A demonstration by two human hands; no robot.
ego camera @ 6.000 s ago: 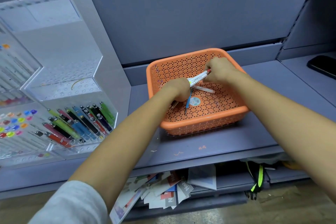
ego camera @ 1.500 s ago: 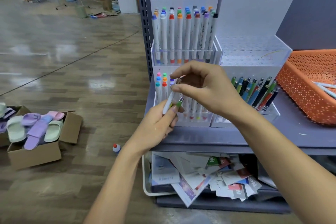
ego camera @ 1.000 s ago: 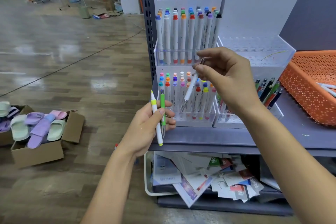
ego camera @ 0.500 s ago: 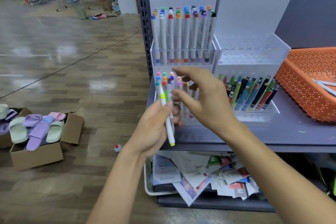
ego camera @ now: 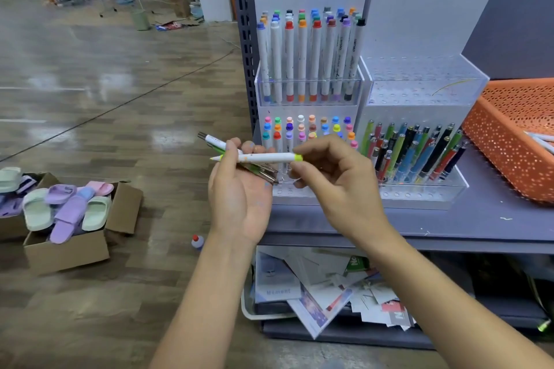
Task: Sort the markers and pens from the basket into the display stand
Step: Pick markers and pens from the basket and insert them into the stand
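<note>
A white marker with yellow-green ends (ego camera: 263, 157) lies level between both hands in front of the clear display stand (ego camera: 419, 90). My right hand (ego camera: 338, 180) pinches its right end. My left hand (ego camera: 239, 192) grips its left part and also holds a white pen (ego camera: 214, 140) and a green pen (ego camera: 257, 172) across the palm. The stand's left section holds rows of upright markers (ego camera: 311, 60); its lower right section holds slanted coloured pens (ego camera: 413, 153). The orange basket (ego camera: 503, 144) sits at the right with a few white pens (ego camera: 542, 141) inside.
The stand and basket rest on a grey shelf (ego camera: 449, 225) fixed to a slotted upright. Loose booklets (ego camera: 314, 290) fill a tray under the shelf. On the wooden floor at left sit cardboard boxes of slippers (ego camera: 66, 213) and a small bottle (ego camera: 197, 241).
My right hand has come down from the lower marker rows and taken hold of the yellow-green marker's end. The marker has turned from upright to level in my left hand.
</note>
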